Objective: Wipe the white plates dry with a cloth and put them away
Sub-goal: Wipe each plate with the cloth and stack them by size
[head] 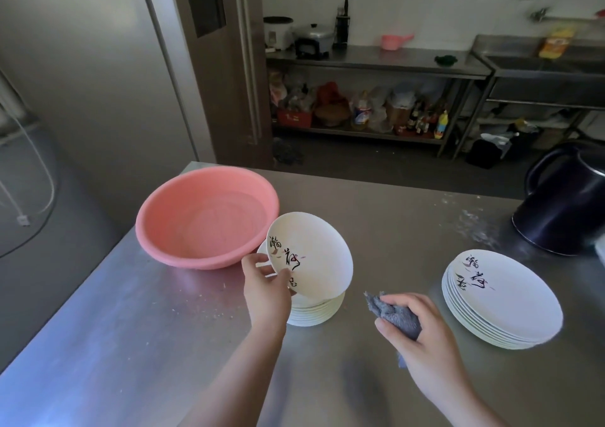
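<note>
My left hand [266, 287] pinches the near-left rim of a white plate [314, 256] with black brush writing, holding it tilted up above a stack of white plates [316, 312] at the table's middle. My right hand [422, 335] grips a bunched grey cloth [394, 312] just right of that stack, apart from the tilted plate. A second stack of white plates [504, 302] with the same writing lies flat to the right of the cloth.
A pink plastic basin [183, 230] stands left of the middle stack on the steel table [131, 328]. A dark blue kettle [566, 204] stands at the far right. Beyond the table are steel shelves with pots and bottles [360, 112].
</note>
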Available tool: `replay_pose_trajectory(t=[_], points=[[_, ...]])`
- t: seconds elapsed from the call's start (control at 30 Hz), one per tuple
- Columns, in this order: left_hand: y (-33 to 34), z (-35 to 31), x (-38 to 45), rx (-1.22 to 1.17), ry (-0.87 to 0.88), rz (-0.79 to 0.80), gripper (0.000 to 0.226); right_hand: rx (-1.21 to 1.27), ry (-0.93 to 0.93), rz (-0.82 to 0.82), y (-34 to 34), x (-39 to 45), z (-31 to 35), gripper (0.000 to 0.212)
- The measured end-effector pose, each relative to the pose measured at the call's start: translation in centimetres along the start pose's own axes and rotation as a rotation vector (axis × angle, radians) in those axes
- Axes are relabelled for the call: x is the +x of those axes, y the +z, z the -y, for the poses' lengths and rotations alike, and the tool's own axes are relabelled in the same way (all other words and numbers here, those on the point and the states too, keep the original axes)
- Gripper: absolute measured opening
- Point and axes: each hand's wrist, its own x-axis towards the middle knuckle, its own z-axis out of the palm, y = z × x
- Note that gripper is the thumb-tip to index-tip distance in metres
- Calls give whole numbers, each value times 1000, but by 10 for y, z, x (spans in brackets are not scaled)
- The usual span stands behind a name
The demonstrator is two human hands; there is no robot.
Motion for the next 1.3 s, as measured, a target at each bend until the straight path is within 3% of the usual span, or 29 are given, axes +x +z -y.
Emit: replay_pose_trajectory(t=[0.27,0.47,0.77,1.0,1.3], points=[[9,-1,-69,-130,-23,236,39,11,11,-108,-67,-32,-8,32],[31,58,-139,-77,-199,452,40,-28,46,-153,-111,-71,-27,34],[58,129,-203,20,-355,515,40,-83,176,-131,-145,-133,-88,27],[62,153,-212,153,-269,466,44,-126,237,-30,-141,-151,-112,30],[56,153,-202,644,0,520,47,-119,257,21,-132,-141,-123,39]])
